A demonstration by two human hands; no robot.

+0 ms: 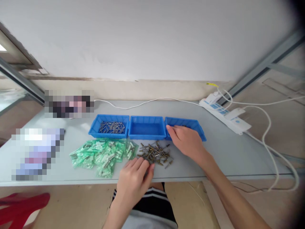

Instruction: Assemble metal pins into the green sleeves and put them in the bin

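Observation:
A loose pile of metal pins [156, 152] with brass-coloured ends, rather like blind rivets, lies on the table. At its near left edge is my left hand [135, 173], closed, with curled fingers touching the pile; whatever is between its fingertips is hidden. My right hand [188, 141] reaches over the front wall of the right blue bin [199, 129]. Its fingers are bent and partly out of sight inside, so what they hold does not show. A few pins show behind that hand in the bin. The middle blue bin [147, 127] holds nothing visible.
Silver pins lie in the left blue bin [97, 125]. Green plastic packets [100, 154] of small metal parts are heaped left of the pile. A white power strip [225, 115] with cables stands at the back right. Two blurred-out items lie at the left.

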